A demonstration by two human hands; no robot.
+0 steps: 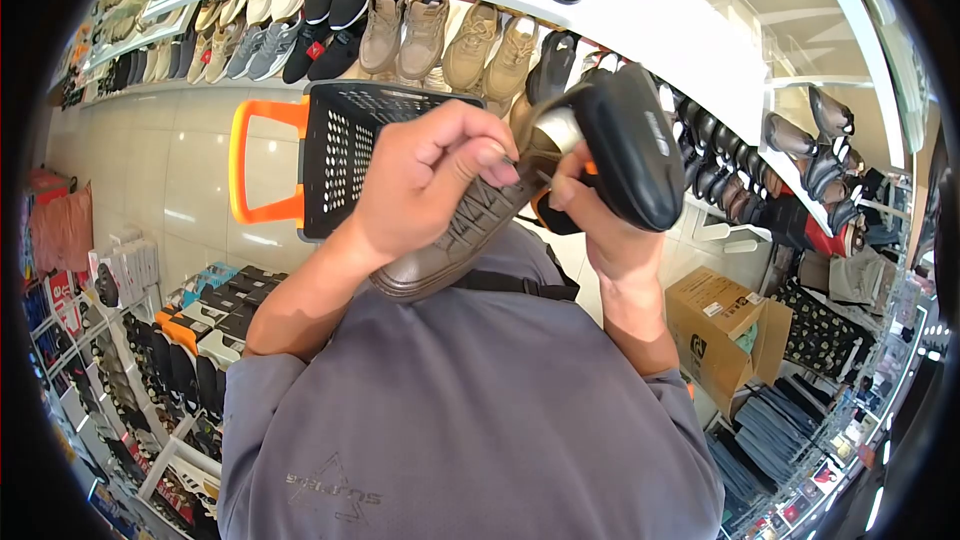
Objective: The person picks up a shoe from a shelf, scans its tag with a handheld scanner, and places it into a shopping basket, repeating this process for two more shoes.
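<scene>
A brown lace-up shoe [443,252] is tilted in front of my chest, toe toward the lower left and opening toward the upper right. My left hand [432,175] is closed over its laces, thumb and finger pinching a small dark piece that I cannot make out. By the shoe's opening, my right hand [612,230] is curled, with its thumb and fingertips right at the tongue and lace ends. In its grip is a black rounded handheld device [640,145] with white print and an orange part. That device hides some of the right fingers.
Behind the shoe, a black shopping basket [340,155] with an orange handle [240,165] stands on the tiled floor. Shoe shelves [670,50] curve across the far side. An open cardboard box [715,325] is at the right, shoe boxes [230,305] at the left.
</scene>
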